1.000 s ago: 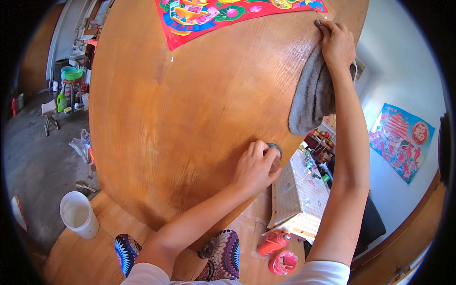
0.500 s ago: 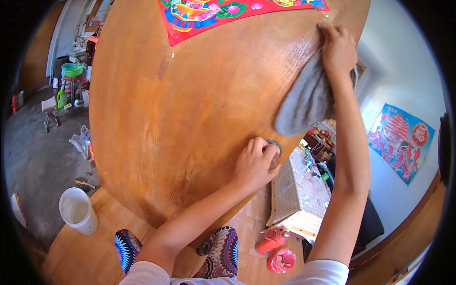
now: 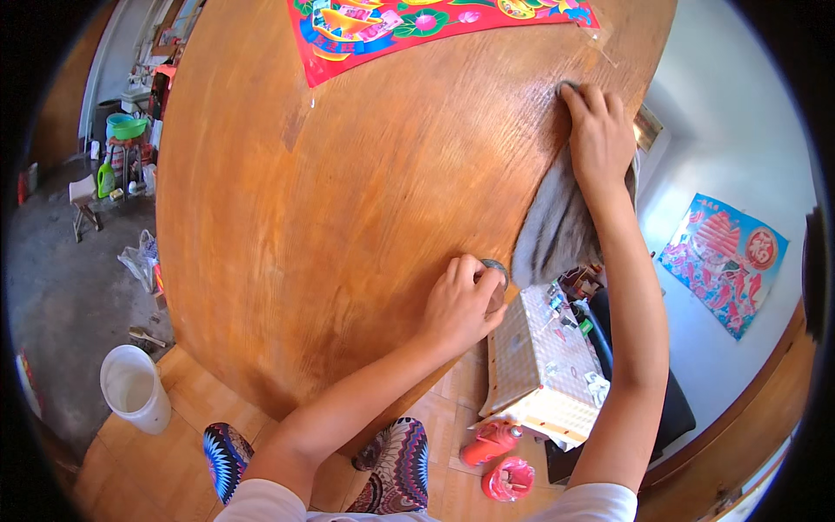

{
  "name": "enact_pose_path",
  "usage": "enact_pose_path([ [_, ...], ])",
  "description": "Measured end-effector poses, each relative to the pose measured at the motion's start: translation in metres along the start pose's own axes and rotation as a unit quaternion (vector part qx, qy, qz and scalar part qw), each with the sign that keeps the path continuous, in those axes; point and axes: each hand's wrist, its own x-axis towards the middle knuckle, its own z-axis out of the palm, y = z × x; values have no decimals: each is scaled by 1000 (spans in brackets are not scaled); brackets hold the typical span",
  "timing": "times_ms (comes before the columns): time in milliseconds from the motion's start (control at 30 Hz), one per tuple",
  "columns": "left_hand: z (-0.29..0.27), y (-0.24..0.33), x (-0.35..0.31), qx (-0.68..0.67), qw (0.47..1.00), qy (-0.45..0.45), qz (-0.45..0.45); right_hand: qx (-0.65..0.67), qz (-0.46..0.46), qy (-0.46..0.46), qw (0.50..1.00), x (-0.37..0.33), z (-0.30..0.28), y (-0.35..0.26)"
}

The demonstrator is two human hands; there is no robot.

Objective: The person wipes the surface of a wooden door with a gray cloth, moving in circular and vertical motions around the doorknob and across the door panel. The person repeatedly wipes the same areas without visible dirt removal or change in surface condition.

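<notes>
A wooden door (image 3: 348, 200) fills the middle of the view, with a wet sheen near its upper right edge. My left hand (image 3: 461, 304) is closed around a round dark doorknob (image 3: 496, 277) on its lower right part. At the upper right, my right hand (image 3: 602, 139) presses a grey cloth (image 3: 557, 222) against the door close to the edge. Most of the cloth hangs down from under that hand, past the door's edge. A bit of it shows at the fingertips.
A red printed poster (image 3: 435, 26) is stuck on the door's upper part. On the floor stand a white bucket (image 3: 135, 391), a red bottle (image 3: 491, 444) and a red tub (image 3: 507, 479). A cloth-covered table (image 3: 539, 357) stands beyond the door; a small stool (image 3: 83, 196) is at far left.
My right hand has slid down and a little left along the door with the grey cloth, which now hangs narrower. My left hand stays on the doorknob.
</notes>
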Motion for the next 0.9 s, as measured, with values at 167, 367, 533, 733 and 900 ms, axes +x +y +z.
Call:
enact_pose_path([
  [167,4,10,-3,-13,1000,-10,5,-53,5,3,999,32,14,43],
  [367,-1,-2,-2,-1,1000,-9,0,-18,43,-30,998,13,3,8],
  [533,6,6,-1,-22,1000,0,4,-12,9,-19,1000,12,6,29],
  [733,5,7,-3,-20,1000,-2,0,-15,68,1,998,32,11,25],
  [900,1,1,1,-14,1000,6,-5,-5,4,-34,999,1,-7,-5],
])
